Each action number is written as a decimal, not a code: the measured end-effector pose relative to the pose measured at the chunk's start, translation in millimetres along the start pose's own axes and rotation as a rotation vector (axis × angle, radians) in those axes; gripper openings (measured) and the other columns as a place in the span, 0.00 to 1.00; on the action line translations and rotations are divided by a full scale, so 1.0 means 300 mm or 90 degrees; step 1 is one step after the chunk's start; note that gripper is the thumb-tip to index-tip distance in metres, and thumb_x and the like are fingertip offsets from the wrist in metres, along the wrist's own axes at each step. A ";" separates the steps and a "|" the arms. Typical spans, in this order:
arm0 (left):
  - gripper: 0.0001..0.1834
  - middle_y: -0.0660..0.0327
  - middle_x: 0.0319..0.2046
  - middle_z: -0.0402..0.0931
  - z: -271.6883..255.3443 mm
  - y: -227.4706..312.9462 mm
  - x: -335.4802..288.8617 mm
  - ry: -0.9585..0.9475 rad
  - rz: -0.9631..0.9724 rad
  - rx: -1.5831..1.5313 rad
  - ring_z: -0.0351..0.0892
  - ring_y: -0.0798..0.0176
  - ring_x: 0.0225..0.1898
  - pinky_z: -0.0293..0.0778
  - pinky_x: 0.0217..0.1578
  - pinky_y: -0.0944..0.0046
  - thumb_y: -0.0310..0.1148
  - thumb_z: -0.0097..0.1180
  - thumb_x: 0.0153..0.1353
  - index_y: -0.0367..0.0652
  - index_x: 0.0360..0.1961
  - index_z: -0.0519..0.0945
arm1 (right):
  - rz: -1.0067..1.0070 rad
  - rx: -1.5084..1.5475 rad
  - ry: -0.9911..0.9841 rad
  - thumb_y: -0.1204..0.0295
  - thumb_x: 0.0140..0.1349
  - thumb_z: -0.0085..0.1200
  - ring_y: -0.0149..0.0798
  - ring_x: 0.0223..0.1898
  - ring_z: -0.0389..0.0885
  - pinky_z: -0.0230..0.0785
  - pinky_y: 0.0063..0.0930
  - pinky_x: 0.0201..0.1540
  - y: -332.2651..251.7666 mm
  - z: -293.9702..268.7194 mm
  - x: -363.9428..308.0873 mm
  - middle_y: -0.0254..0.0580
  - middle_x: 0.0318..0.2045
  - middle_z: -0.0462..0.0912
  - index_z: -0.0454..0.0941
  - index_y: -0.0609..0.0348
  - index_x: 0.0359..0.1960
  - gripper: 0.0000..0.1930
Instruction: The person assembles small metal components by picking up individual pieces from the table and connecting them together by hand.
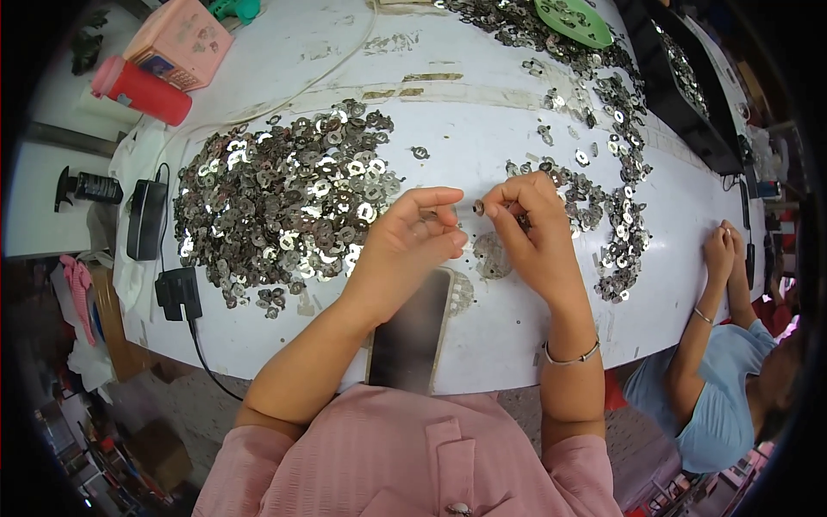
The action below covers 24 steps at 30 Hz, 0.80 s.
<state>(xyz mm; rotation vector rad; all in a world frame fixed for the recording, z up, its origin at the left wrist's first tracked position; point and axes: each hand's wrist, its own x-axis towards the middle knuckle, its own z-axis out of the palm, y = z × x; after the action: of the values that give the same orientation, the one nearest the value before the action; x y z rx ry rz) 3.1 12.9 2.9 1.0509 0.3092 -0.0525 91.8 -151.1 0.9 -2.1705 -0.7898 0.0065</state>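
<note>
Between the thumb and forefinger of my right hand [536, 233] is pinched a small round metal part [479, 207]. Just left of it, my left hand [407, 250] has its fingers curved and thumb and forefinger apart, with nothing visible in them. Left of my hands spreads a large heap of small flat metal parts [284, 198], ring-like with square or round holes. More such parts [622, 233] lie in a loose band on the right, partly behind my right hand. A dark phone [409, 336] lies below my left wrist at the table's front edge.
On the left stand a red bottle [142, 90], a pink box [185, 43] and a black power adapter [178, 293] with a cable. A green tray [575, 21] rests on parts at the back. A dark bin [685, 77] and a person in blue [715, 370] are on the right.
</note>
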 end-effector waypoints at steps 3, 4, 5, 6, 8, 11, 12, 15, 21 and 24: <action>0.14 0.64 0.37 0.71 0.004 -0.022 0.004 -0.020 0.056 0.060 0.74 0.71 0.39 0.74 0.41 0.70 0.23 0.55 0.60 0.38 0.48 0.74 | 0.044 0.226 -0.064 0.76 0.57 0.55 0.32 0.34 0.70 0.64 0.23 0.35 -0.014 -0.003 -0.012 0.36 0.32 0.72 0.76 0.57 0.33 0.03; 0.12 0.64 0.36 0.71 0.002 -0.030 0.006 -0.041 0.085 0.076 0.73 0.71 0.39 0.74 0.40 0.70 0.23 0.55 0.60 0.38 0.46 0.75 | 0.011 0.236 -0.082 0.76 0.58 0.54 0.30 0.32 0.70 0.64 0.20 0.31 -0.015 -0.002 -0.013 0.36 0.33 0.72 0.76 0.58 0.34 0.03; 0.12 0.64 0.36 0.71 0.000 -0.025 0.007 -0.042 0.085 0.076 0.73 0.71 0.39 0.74 0.40 0.70 0.23 0.55 0.60 0.38 0.46 0.75 | 0.012 0.236 -0.081 0.76 0.58 0.54 0.30 0.32 0.70 0.64 0.20 0.31 -0.016 -0.006 -0.013 0.36 0.33 0.72 0.76 0.58 0.34 0.03; 0.10 0.64 0.36 0.72 -0.006 -0.018 0.008 -0.038 0.025 0.033 0.73 0.71 0.38 0.74 0.40 0.71 0.24 0.55 0.61 0.38 0.44 0.75 | 0.021 0.248 -0.097 0.76 0.57 0.56 0.32 0.33 0.70 0.64 0.23 0.34 -0.017 -0.013 -0.012 0.36 0.33 0.72 0.76 0.57 0.34 0.04; 0.08 0.64 0.35 0.73 -0.021 -0.008 0.010 -0.035 -0.034 -0.009 0.73 0.71 0.38 0.73 0.40 0.71 0.25 0.55 0.61 0.39 0.43 0.76 | 0.030 0.261 -0.112 0.76 0.56 0.57 0.34 0.34 0.70 0.63 0.25 0.37 -0.013 -0.028 -0.009 0.37 0.34 0.72 0.77 0.56 0.35 0.05; 0.06 0.65 0.34 0.75 -0.045 -0.014 0.017 -0.024 -0.114 -0.277 0.74 0.71 0.38 0.73 0.40 0.71 0.29 0.55 0.63 0.41 0.40 0.77 | -0.028 -0.026 -0.043 0.75 0.54 0.59 0.37 0.36 0.70 0.58 0.30 0.42 -0.001 -0.047 -0.010 0.37 0.34 0.72 0.78 0.54 0.36 0.08; 0.06 0.65 0.34 0.75 -0.051 -0.019 0.019 -0.025 -0.116 -0.309 0.74 0.70 0.38 0.73 0.41 0.71 0.31 0.55 0.63 0.43 0.39 0.77 | -0.028 -0.108 -0.025 0.74 0.53 0.60 0.39 0.37 0.70 0.56 0.32 0.44 -0.003 -0.048 -0.017 0.36 0.33 0.73 0.78 0.53 0.36 0.08; 0.06 0.65 0.35 0.75 -0.044 -0.011 0.018 -0.028 -0.130 -0.349 0.74 0.70 0.39 0.72 0.41 0.70 0.34 0.55 0.63 0.44 0.37 0.76 | -0.036 -0.191 -0.025 0.74 0.52 0.60 0.39 0.38 0.70 0.54 0.33 0.45 0.017 -0.048 -0.023 0.34 0.32 0.74 0.79 0.53 0.35 0.09; 0.07 0.64 0.36 0.74 -0.044 -0.010 0.024 -0.065 -0.138 -0.337 0.75 0.67 0.39 0.73 0.42 0.68 0.34 0.54 0.64 0.44 0.39 0.74 | -0.038 -0.069 -0.028 0.78 0.53 0.58 0.38 0.33 0.73 0.62 0.32 0.40 0.065 -0.033 -0.018 0.32 0.28 0.77 0.79 0.54 0.35 0.08; 0.06 0.63 0.37 0.74 -0.028 0.000 0.028 -0.057 -0.140 -0.285 0.76 0.66 0.39 0.74 0.42 0.67 0.32 0.53 0.64 0.43 0.40 0.74 | 0.109 0.240 -0.009 0.79 0.56 0.57 0.30 0.29 0.74 0.66 0.24 0.34 0.049 -0.037 -0.008 0.30 0.26 0.77 0.79 0.58 0.37 0.07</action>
<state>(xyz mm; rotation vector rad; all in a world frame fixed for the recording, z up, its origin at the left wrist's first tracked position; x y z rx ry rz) 9.3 21.0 -3.3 0.5666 0.3355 -0.2178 100.7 -167.2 -2.4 -1.8714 -0.5559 0.2391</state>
